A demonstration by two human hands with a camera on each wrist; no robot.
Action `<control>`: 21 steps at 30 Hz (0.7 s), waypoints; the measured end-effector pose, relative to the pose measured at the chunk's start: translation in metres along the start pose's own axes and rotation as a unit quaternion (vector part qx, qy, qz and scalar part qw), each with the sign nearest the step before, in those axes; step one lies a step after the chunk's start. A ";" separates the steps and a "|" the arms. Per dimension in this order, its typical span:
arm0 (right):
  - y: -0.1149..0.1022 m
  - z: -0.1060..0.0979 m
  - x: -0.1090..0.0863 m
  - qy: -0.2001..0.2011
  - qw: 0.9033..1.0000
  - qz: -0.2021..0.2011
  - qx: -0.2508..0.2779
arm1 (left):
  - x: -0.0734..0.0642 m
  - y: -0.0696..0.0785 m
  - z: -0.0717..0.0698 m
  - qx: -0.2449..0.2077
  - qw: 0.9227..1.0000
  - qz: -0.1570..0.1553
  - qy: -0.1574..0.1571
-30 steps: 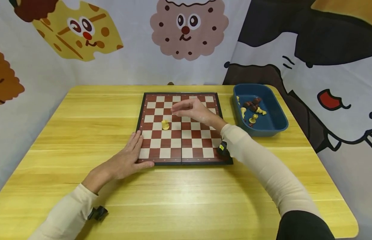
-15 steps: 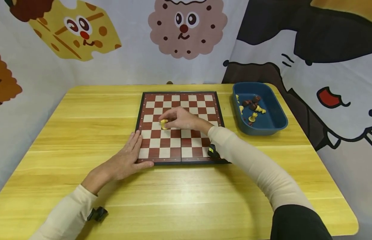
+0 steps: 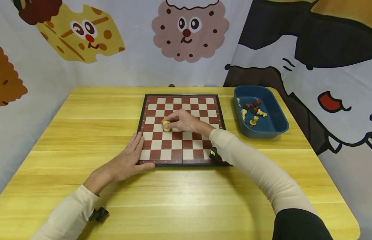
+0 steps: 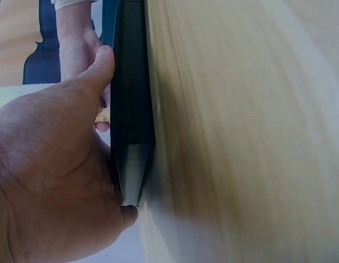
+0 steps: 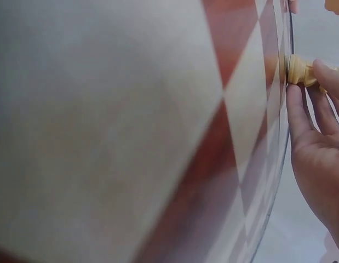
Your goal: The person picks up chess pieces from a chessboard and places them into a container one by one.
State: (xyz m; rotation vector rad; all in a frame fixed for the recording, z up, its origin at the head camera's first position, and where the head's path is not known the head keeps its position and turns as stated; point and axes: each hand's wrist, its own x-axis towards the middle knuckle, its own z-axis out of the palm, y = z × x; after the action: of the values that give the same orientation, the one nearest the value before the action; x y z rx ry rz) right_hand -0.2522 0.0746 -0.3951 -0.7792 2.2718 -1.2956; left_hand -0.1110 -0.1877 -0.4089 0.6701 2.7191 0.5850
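Observation:
A red-and-cream chessboard (image 3: 187, 145) lies unfolded on the table. On its left half stands a pale yellow chess piece (image 3: 166, 126), pinched between the thumb and fingers of my right hand (image 3: 187, 120). The right wrist view shows the round base of this chess piece (image 5: 297, 70) right at the board's surface; fingers partly cover its upper part. My left hand (image 3: 126, 160) rests at the board's near left corner, fingers extended along the left side and thumb at the front edge. In the left wrist view, that hand (image 4: 54, 159) lies against the dark board frame (image 4: 133, 76).
To the right of the board, a blue plastic bin (image 3: 274, 125) holds several dark brown and pale yellow chess pieces. The wooden table (image 3: 186, 203) reaches a cartoon-printed cloth (image 3: 132, 73) at the back.
My right hand has come left and nearer over the board and taken hold of the pale yellow chess piece between thumb and fingers. The left hand has stayed at the corner.

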 end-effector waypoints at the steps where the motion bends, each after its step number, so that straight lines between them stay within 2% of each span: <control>1: -0.001 -0.001 0.000 0.000 1.000 -0.003 -0.002 | 0.000 0.000 0.000 0.000 1.000 0.000 0.000; 10: -0.016 -0.020 0.000 0.022 0.999 -0.025 0.008 | 0.001 0.000 -0.003 -0.001 1.000 0.000 0.000; 15: -0.016 -0.025 -0.001 0.023 0.999 -0.021 0.016 | 0.001 0.002 -0.004 -0.002 1.000 -0.004 -0.003; 21: -0.016 -0.031 -0.007 0.033 0.999 -0.026 -0.002 | -0.001 0.003 -0.002 -0.006 1.000 -0.003 -0.004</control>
State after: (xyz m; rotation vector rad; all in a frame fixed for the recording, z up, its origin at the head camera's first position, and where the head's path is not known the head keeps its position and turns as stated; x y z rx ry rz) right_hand -0.2615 0.0926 -0.3655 -0.8136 2.3206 -1.3583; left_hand -0.1098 -0.1858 -0.4058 0.6602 2.7068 0.5967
